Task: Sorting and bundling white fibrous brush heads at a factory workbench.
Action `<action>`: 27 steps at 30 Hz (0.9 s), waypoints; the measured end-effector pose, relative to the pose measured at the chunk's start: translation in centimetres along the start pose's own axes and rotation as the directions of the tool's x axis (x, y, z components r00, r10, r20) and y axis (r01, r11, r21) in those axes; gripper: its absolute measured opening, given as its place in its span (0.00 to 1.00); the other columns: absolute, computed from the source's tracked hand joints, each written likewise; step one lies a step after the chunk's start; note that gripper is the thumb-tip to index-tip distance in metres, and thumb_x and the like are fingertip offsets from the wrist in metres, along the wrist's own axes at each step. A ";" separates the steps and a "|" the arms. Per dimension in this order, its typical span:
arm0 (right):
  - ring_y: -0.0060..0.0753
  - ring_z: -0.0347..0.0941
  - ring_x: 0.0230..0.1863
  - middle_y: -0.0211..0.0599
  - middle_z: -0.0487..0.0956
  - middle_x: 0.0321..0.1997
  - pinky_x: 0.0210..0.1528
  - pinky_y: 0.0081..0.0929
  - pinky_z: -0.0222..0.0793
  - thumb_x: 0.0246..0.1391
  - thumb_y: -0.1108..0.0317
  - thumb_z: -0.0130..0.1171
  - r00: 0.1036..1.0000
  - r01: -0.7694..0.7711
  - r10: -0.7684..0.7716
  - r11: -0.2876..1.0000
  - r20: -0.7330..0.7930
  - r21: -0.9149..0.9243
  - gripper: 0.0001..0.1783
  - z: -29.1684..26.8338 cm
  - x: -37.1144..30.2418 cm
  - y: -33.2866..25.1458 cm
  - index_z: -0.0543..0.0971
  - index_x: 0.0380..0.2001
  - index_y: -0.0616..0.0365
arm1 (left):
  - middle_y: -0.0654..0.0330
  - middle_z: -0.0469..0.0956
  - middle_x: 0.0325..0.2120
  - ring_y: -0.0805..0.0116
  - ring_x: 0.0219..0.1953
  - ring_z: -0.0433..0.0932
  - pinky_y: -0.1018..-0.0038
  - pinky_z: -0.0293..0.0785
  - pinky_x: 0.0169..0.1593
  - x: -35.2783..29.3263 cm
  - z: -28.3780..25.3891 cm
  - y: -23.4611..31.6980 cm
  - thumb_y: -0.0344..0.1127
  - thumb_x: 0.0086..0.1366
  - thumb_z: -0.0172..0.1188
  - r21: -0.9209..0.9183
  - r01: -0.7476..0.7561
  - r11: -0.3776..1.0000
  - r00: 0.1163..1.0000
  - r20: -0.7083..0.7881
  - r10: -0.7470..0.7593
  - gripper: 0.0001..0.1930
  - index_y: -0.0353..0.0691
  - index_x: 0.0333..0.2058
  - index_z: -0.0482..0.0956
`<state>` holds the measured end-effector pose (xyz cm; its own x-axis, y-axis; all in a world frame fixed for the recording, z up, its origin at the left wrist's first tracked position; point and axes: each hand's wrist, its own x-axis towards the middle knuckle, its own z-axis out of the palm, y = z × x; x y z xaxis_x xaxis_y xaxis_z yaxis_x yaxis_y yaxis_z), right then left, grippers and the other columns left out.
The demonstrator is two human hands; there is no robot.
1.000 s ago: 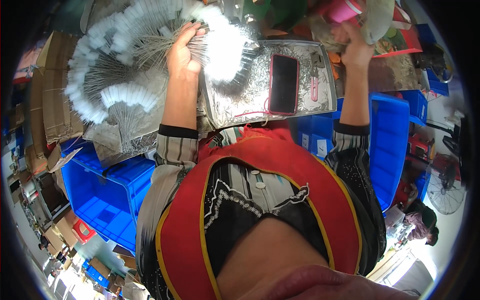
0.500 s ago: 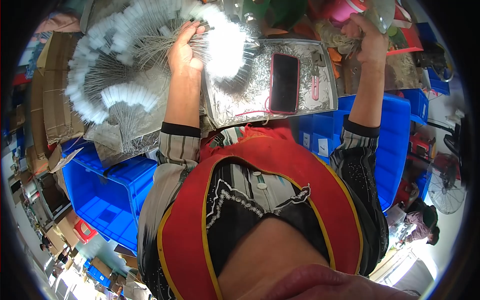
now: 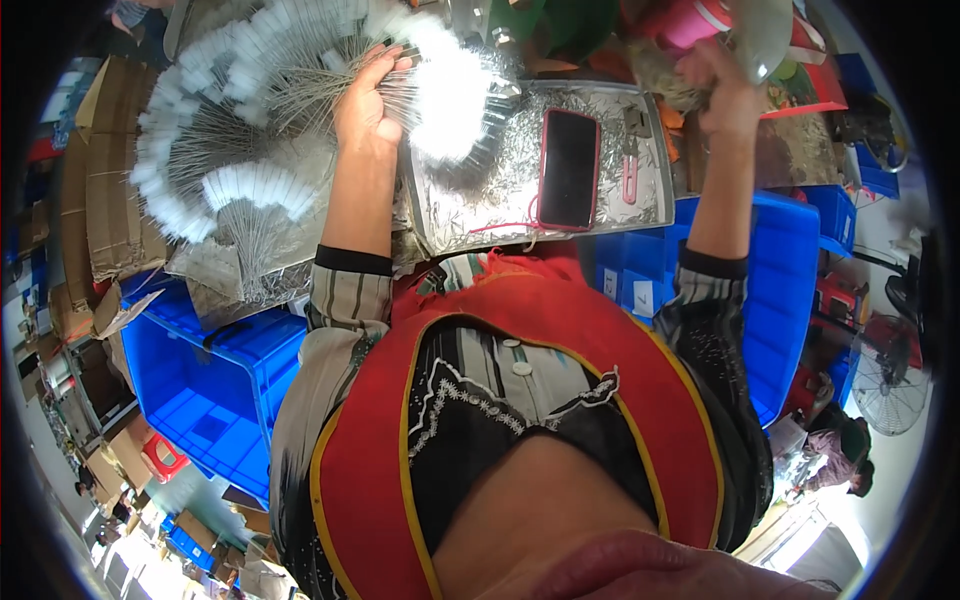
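Okay, biggest first: left blue bin sits low at the person's left side, right blue bin on the other side, partly behind the right forearm. Cardboard box, worn, far left. Red apron, yellow trim, on the person. White-tipped wire brushes cover the upper left of the work surface, heaped and fanned, tips outward, stems converging; a smaller fan of them lies apart at the near edge. Shallow tray right of them, reaching just under the bright brush ends. Left hand: palm up, fingers curled round a bundle of the brush stems, over the heap. Right hand: raised beyond the tray's far right corner, fingers bent, motion-blurred, can't tell whether it pinches anything. Smartphone, red-edged, dark screen, lies in the tray. Pink spool just past the right fingers, contact unclear. Slim pink-edged tool right of the phone. Pink cord along the near rim. Metal clippings scattered over the tray floor.
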<state>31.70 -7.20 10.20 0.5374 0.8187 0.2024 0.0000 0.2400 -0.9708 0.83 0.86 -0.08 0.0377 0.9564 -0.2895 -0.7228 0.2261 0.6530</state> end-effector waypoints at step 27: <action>0.29 0.62 0.15 0.34 0.63 0.11 0.24 0.28 0.62 0.40 0.76 0.52 0.999 -0.020 0.017 0.995 -0.039 -0.102 0.09 1.3 -0.4 -1.9 0.67 0.12 0.63 | 0.49 0.74 0.35 0.62 0.33 0.74 0.71 0.73 0.40 0.2 -0.2 0.0 0.20 0.51 0.52 -0.010 0.022 1.000 1.000 0.000 -0.022 0.19 0.28 0.44 0.63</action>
<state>30.37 -7.31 12.08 0.5695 0.8018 0.1811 0.0754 0.1685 -0.9828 0.66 1.04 -0.28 0.0536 0.9511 -0.3043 -0.7290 0.2456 0.6390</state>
